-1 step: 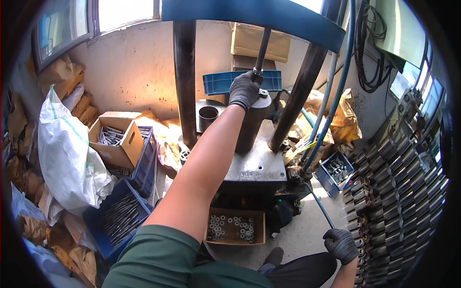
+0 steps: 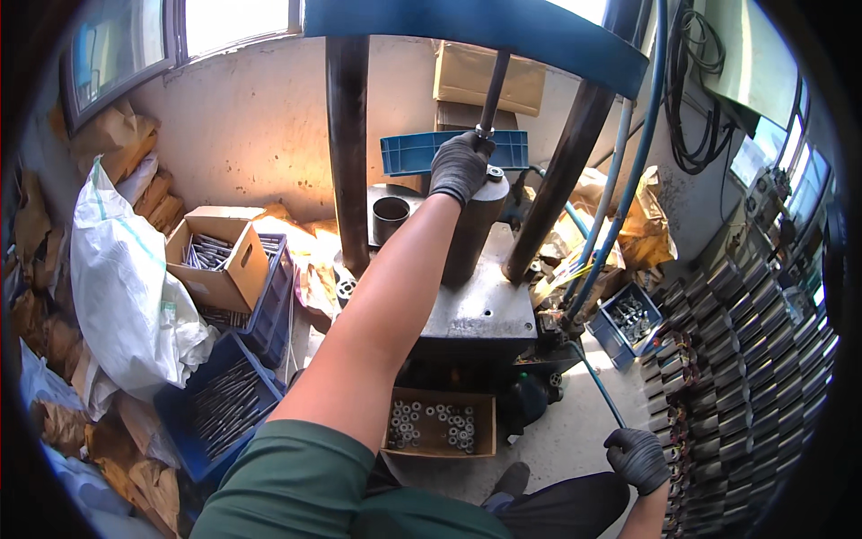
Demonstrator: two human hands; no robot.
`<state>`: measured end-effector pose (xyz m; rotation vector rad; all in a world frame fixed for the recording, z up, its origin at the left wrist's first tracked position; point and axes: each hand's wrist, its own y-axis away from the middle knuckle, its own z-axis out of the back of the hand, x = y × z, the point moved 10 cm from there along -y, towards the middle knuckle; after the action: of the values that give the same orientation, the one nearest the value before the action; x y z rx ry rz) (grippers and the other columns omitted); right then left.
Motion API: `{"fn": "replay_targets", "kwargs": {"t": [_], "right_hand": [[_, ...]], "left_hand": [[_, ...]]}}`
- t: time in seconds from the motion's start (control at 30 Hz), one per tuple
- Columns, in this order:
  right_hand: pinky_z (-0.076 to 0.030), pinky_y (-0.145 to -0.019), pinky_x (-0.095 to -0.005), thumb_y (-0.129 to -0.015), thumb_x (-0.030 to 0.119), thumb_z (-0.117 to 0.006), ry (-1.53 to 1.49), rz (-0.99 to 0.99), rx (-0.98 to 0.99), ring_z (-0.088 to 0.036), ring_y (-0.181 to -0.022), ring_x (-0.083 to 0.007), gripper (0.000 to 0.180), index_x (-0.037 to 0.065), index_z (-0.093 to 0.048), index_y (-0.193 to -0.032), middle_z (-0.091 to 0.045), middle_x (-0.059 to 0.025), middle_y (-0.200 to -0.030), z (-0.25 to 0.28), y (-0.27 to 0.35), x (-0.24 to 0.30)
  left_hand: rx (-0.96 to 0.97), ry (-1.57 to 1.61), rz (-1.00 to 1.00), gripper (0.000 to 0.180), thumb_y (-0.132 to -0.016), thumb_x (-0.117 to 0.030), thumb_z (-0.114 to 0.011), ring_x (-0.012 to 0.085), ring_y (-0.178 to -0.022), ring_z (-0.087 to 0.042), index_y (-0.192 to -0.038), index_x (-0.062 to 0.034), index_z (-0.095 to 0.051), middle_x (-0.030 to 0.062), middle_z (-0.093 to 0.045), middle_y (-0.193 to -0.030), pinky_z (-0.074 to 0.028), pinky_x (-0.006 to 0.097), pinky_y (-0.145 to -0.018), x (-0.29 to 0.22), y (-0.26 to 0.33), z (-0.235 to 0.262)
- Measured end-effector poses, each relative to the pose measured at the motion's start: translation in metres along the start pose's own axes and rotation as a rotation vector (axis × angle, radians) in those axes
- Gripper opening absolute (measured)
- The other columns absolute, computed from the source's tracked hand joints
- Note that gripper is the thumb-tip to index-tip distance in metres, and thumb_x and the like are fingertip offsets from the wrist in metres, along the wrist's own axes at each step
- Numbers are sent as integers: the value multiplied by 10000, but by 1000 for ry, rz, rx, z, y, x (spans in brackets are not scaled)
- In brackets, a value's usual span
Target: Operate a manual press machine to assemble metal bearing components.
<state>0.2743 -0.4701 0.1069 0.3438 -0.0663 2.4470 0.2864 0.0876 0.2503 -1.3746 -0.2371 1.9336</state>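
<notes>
At the press, my left hand (image 2: pixel 459 166) is raised to the lower end of the dark upright rod (image 2: pixel 496 85), gloved fingers curled beside its metal collar (image 2: pixel 485 132). From this angle the palm side is hidden, so I cannot tell whether that grip is clenched on the rod or only resting against it. Rod hangs from the blue beam (image 2: pixel 485 20), slightly tilted in view, between two dark columns (image 2: pixel 347 153).

Right hand (image 2: pixel 637 460), also gloved: grip closed in a fist round the near end of the thin blue lever (image 2: pixel 596 384), low on my right; the lever slopes up and away to the press's right side.

Just below my left hand, the grey cylinder (image 2: pixel 470 241) stands upright on the press bed (image 2: pixel 480 316), a small ring (image 2: pixel 495 174) on its top. Left of it, an open black cup (image 2: pixel 390 235). Behind, a shallow blue crate (image 2: pixel 409 158).

Under the bed: a carton (image 2: pixel 440 451) with small rings inside. To my left: a box (image 2: pixel 214 286) and a blue bin (image 2: pixel 182 415), both holding metal rods, beside a white sack (image 2: pixel 130 287). To my right: a parts bin (image 2: pixel 612 349) and stacked metal cylinders (image 2: pixel 736 377).
</notes>
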Motion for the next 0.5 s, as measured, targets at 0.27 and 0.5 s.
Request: {"fn": "replay_targets", "kwargs": {"t": [0.27, 0.5], "right_hand": [[-576, -778, -460, -785, 175, -637, 26, 3, 28, -709, -817, -373, 193, 70, -748, -903, -722, -177, -845, 6, -5, 3], [-581, -788, -451, -777, 144, -650, 19, 47, -62, -708, -843, -377, 220, 80, -761, -955, -729, -176, -921, 32, -16, 13]], "left_hand": [[47, 46, 56, 306, -976, -398, -653, 367, -1030, -693, -1140, -158, -747, 174, -735, -1063, -531, 482, -900, 9, 0, -7], [54, 42, 48, 290, -966, -390, -664, 358, -1010, -704, -1108, -157, -763, 166, -743, -1036, -535, 473, -890, 9, 0, -7]]}}
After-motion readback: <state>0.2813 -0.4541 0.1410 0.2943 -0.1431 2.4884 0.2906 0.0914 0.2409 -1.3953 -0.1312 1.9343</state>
